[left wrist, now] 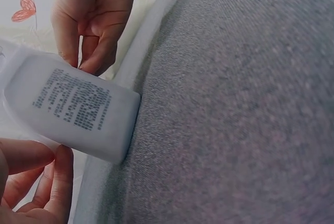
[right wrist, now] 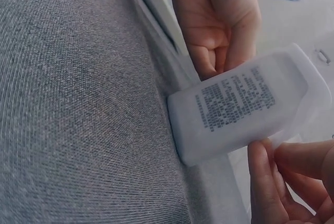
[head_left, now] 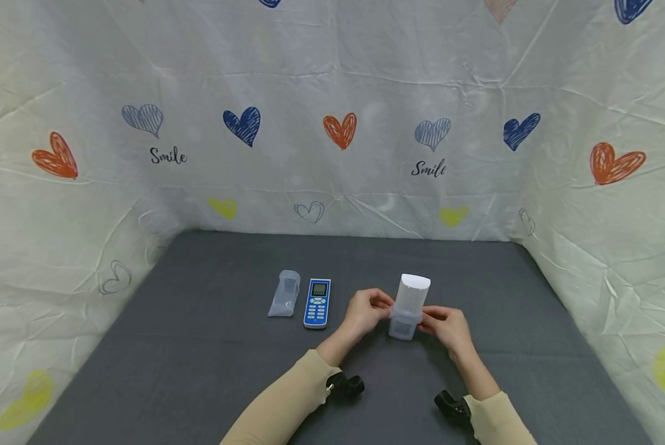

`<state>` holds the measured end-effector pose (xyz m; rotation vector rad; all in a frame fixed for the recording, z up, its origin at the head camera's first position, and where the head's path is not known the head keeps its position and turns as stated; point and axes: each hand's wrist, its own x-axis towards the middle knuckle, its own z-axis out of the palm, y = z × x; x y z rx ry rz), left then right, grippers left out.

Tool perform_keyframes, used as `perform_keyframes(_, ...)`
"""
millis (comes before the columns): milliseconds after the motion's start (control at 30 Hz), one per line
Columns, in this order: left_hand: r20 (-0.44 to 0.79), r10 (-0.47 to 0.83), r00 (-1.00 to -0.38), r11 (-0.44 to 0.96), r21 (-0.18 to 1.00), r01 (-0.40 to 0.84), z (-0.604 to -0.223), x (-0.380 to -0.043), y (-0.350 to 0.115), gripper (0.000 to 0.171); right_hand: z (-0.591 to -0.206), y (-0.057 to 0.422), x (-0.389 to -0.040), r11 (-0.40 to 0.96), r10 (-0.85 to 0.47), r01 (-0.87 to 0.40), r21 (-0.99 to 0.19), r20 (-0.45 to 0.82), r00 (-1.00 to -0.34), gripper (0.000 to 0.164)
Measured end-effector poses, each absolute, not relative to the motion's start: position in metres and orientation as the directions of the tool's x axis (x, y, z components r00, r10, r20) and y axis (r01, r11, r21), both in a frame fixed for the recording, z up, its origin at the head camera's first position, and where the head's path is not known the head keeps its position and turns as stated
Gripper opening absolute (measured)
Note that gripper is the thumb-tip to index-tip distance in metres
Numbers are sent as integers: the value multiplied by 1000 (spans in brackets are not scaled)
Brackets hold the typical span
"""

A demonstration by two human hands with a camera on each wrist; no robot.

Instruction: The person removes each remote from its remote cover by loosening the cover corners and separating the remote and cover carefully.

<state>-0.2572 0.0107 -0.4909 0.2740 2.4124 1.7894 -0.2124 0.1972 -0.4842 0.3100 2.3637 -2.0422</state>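
Note:
A white remote control (head_left: 413,293) stands upright, its lower part inside a translucent soft cover (head_left: 403,327). Small dark printed text on the remote shows through the cover (left wrist: 73,101) in both wrist views. My left hand (head_left: 368,311) pinches the cover's left edge between thumb and fingers. On the opposite edge my right hand (head_left: 448,326) does the same, fingertips at the cover's rim. The cover's bottom end is down at the dark cloth. In the right wrist view my right hand (right wrist: 292,182) is at the lower right, and the text side (right wrist: 235,98) faces the camera.
Left of my hands a blue and white remote control (head_left: 317,303) lies face up, with a small screen and keys. Beside it lies another translucent cover (head_left: 285,294). Dark grey cloth (head_left: 210,371) covers the table, and a white heart-printed curtain (head_left: 332,173) encloses it.

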Motion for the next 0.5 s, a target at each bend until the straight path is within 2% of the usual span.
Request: perform_keyframes(500,15,257,-966,364,925,111,-500,-260,9,13,-489,196,-212,183,136,150,-971,-127,-983,23)
